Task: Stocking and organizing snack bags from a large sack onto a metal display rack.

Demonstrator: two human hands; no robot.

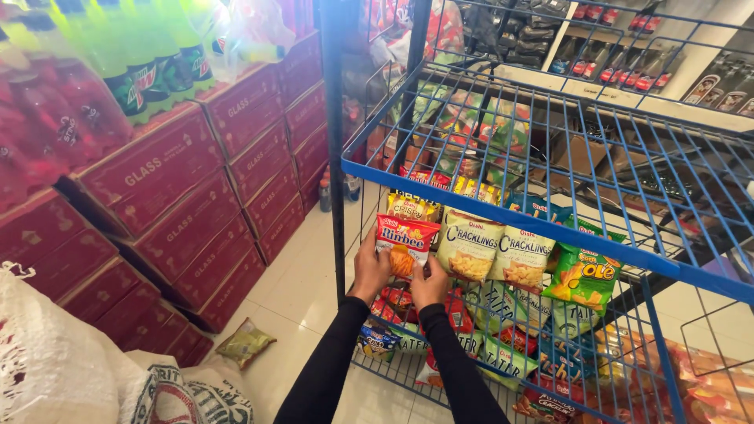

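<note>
Blue wire rack (503,206) filling right side, snack bags crowding lower shelf. Red cartons (169,196) stacking along left, green soda bottles (149,55) sitting on top. White sack (55,369) lying at bottom left corner. Pale snack bags (470,245) hanging under rack's front rail. Red snack packet (406,239) sitting at front left corner of rack, both hands gripping. Left hand (371,267) clamping its left edge; right hand (430,281) pinching its bottom edge, fingers closing on packet.
</note>
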